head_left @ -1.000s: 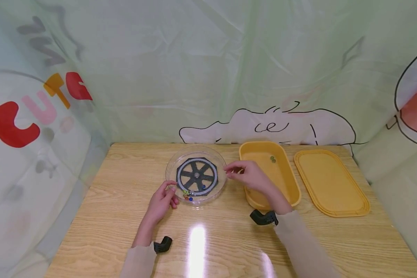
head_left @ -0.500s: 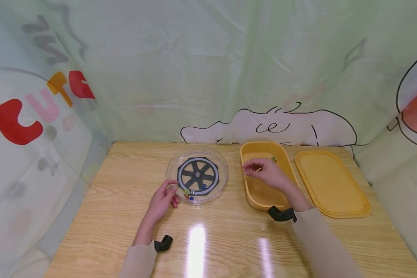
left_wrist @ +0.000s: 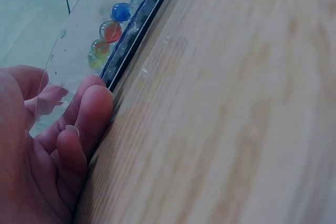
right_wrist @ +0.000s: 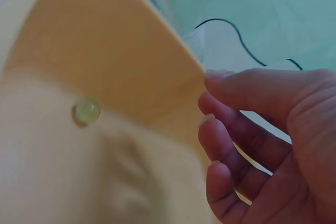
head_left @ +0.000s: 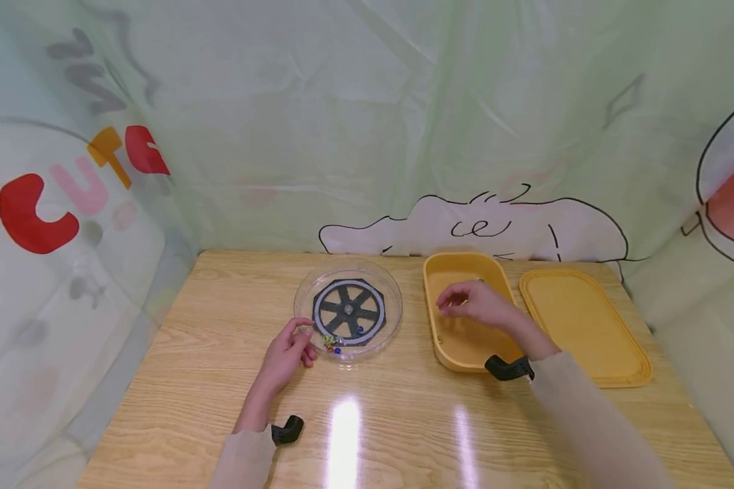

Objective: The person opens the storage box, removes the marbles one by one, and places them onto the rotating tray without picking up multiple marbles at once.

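A pale green curtain (head_left: pixel 293 136) printed with letters and a cartoon outline hangs behind a wood-grain worktop (head_left: pixel 232 305), whose near part carries bright glare. On it, left of centre, sits a clear dish (head_left: pixel 394 309) with a dark spoked base (head_left: pixel 348 310) showing through its bottom. A few glass marbles (head_left: pixel 330 341) crowd the dish's near-left side, close to the left hand (head_left: pixel 287 350), whose fingers curl against the rim there. The right hand (head_left: pixel 472 301) hangs over the yellow box (head_left: pixel 455 268), thumb near the index finger and the other fingers loosely bent; nothing shows between them. A green marble (right_wrist: pixel 87 110) lies on the box's floor.

The likeliest trouble is rolling: the marbles are smooth and round, so a nudge or tilt from the left hand could send them across the dish. If the spoked base is a turntable, which I can't tell, an uneven push could spin the dish too. In the box, a fingertip landing off-centre could make the green marble skid along the wall instead of coming up.

The box's raised rim stands between the right hand and the dish, so a low crossing could knock it. The black wrist mount (head_left: pixel 506 368) sits by the box's near edge and could catch. The yellow lid (head_left: pixel 575 312) lies flat beyond the box, partly behind the right arm.
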`<control>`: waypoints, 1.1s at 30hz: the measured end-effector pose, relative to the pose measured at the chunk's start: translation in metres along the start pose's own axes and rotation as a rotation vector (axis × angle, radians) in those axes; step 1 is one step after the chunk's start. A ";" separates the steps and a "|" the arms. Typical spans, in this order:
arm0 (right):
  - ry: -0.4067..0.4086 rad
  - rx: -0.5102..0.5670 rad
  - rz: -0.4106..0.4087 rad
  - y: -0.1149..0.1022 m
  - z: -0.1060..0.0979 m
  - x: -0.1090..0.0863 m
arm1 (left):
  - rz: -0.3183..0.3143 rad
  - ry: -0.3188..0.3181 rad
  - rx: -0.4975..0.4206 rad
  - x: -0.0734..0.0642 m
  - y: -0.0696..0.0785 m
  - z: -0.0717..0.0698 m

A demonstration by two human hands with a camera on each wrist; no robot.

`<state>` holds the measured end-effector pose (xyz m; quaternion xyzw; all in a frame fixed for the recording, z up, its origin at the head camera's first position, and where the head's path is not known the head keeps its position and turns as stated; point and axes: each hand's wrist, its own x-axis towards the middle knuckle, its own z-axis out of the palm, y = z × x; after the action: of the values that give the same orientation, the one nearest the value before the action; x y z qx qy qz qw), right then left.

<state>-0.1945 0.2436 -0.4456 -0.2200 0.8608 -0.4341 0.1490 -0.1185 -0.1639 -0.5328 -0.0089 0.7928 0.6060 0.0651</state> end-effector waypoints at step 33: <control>-0.526 0.009 0.070 0.025 0.003 0.020 | -0.015 0.019 0.017 0.001 0.001 0.003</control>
<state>-0.2160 0.2444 -0.4690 -0.2948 0.7976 -0.3604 0.3835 -0.1197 -0.1607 -0.5332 -0.0198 0.7984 0.5986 0.0623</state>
